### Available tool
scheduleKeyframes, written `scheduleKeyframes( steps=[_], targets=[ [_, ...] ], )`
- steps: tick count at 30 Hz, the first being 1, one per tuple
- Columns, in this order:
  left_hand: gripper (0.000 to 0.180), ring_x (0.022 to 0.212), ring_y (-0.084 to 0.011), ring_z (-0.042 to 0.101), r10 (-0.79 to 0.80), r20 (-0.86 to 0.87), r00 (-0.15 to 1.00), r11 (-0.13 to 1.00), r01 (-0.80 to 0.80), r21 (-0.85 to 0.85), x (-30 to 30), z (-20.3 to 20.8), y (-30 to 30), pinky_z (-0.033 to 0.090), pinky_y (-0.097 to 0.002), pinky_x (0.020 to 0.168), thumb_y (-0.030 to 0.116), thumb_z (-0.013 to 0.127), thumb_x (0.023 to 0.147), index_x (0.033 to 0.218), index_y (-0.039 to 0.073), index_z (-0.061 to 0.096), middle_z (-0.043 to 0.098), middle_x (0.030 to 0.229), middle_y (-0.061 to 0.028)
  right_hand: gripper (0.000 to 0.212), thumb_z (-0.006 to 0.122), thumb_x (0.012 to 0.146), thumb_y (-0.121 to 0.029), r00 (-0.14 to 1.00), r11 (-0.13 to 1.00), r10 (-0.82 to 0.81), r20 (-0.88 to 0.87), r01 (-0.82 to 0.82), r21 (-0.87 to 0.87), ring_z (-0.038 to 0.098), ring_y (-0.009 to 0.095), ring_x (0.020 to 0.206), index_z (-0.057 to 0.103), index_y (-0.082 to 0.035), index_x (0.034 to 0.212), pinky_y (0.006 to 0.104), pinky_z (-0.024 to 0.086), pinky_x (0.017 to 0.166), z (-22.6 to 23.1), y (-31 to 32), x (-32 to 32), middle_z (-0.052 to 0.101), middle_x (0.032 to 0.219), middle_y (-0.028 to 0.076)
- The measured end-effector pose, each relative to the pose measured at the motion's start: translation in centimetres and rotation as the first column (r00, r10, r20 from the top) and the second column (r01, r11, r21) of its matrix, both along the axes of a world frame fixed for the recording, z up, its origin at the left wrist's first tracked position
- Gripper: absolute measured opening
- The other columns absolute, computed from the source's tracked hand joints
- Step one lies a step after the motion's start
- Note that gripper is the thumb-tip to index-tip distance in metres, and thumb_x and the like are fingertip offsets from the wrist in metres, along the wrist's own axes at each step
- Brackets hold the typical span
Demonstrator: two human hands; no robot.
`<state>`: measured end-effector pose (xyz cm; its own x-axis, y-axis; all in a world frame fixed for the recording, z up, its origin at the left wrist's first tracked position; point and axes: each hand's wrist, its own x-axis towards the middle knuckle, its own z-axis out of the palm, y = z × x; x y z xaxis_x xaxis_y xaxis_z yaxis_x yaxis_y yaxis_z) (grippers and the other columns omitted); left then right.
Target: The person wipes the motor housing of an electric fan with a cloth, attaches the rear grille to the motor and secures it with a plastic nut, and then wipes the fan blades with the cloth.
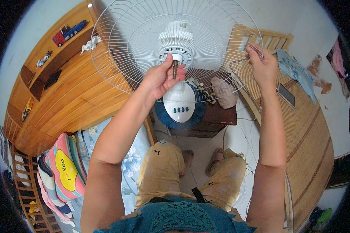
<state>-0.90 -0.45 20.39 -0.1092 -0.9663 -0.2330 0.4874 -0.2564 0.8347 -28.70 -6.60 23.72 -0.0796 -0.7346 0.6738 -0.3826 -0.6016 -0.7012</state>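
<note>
A white wire rear fan grille [188, 56] sits around the neck of an electric fan, its hub ring against the motor housing [176, 33]. A bare metal shaft [175, 72] sticks out through a white plastic nut [177, 58]. My left hand [159, 79] has its thumb at the nut, with its fingers curled beneath the shaft. Over at the grille's right rim, my right hand [263, 64] pinches the wire edge. Below stands the fan's white control panel [179, 108] with several dark buttons, on a round blue base [198, 116].
Behind the fan is a dark brown cabinet [225, 118] with a pale cloth bag [224, 92]. To the left stands a wooden headboard [74, 93] with toy trucks and a bed with pillows. On the right, a bamboo-matted bed [307, 143] holds a phone [286, 95] and blue clothing [295, 72].
</note>
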Motion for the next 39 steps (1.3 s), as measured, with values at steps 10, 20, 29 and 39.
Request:
scheduleKeyframes(
  steps=[10,20,29,39],
  targets=[
    [0.038,0.061,-0.0151,0.059,0.090,-0.082,0.993,0.996,-0.091,-0.006,-1.0,-0.6,-0.3,0.051,-0.0218,0.052,0.035,0.045,0.092,0.097,-0.001,0.054,0.062,0.081,-0.0100,0.031,0.063,0.081,-0.025,0.997,1.000,-0.008,-0.077,0.008,0.001,0.059,0.015,0.073,0.062,0.001,0.098,0.0270,0.046,0.067,0.4,0.8,-0.6,0.065,0.082,0.011],
    [0.038,0.071,-0.0158,0.059,0.149,0.007,0.989,0.988,-0.148,-0.051,-1.6,-0.4,0.1,0.052,-0.0263,0.063,0.035,0.042,0.093,0.099,0.000,0.054,0.061,0.086,-0.0088,0.017,0.055,0.082,-0.011,0.972,0.941,-0.051,-0.230,-0.031,-0.336,0.062,0.022,0.071,0.061,-0.004,0.096,0.0284,0.049,0.067,1.0,7.3,1.3,0.063,0.084,0.013],
    [0.033,0.066,-0.0154,0.060,0.049,-0.096,0.994,0.997,-0.054,-0.050,-1.4,0.2,1.0,0.053,-0.0222,0.057,0.031,0.046,0.092,0.093,0.000,0.054,0.061,0.081,-0.0090,0.016,0.056,0.077,-0.014,0.841,0.913,0.341,-0.420,-0.403,-0.065,0.062,0.031,0.070,0.062,-0.006,0.088,0.0378,0.049,0.061,-1.1,4.2,10.8,0.063,0.080,0.015],
    [0.018,0.076,-0.0166,0.060,-0.044,0.047,0.998,0.988,0.050,-0.145,-0.5,-0.6,0.7,0.052,-0.0288,0.076,0.015,0.050,0.090,0.091,-0.001,0.055,0.060,0.083,-0.0085,0.020,0.066,0.075,-0.024,0.865,0.986,-0.044,-0.500,-0.043,-0.161,0.062,0.026,0.054,0.064,-0.004,0.072,0.0319,0.048,0.051,-1.1,4.0,14.0,0.061,0.058,0.012]
  ],
)
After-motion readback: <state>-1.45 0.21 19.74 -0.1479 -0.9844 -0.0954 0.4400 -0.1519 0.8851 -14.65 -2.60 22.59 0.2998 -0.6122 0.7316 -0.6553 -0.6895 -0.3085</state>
